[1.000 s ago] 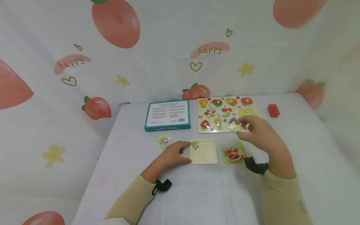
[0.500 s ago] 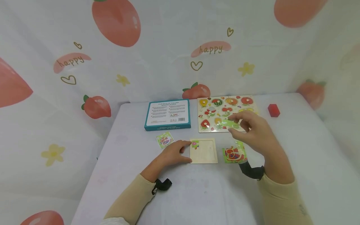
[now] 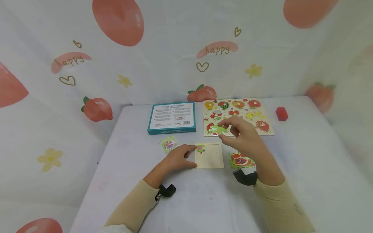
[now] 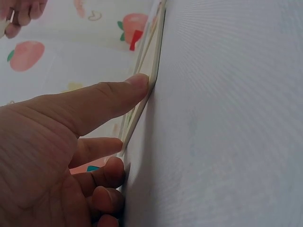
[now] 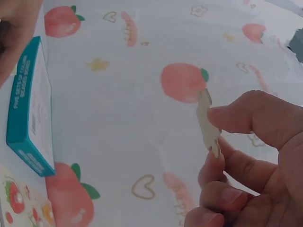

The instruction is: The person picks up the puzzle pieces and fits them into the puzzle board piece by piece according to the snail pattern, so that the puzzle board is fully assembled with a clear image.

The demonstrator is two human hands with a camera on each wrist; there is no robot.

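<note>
Puzzle piece (image 3: pixel 218 129), long axis sideways, pinched in my right hand (image 3: pixel 244 134); my left hand (image 3: pixel 177 158), thumb and forefinger spread, touches the tray (image 3: pixel 210 161).

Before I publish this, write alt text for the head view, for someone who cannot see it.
A right hand pinches a green jigsaw piece in midair, while the left hand touches the left edge of a wooden puzzle tray with a corner piece at its upper left. Behind are a teal-edged box, a fruit peg puzzle and a red block.
</note>
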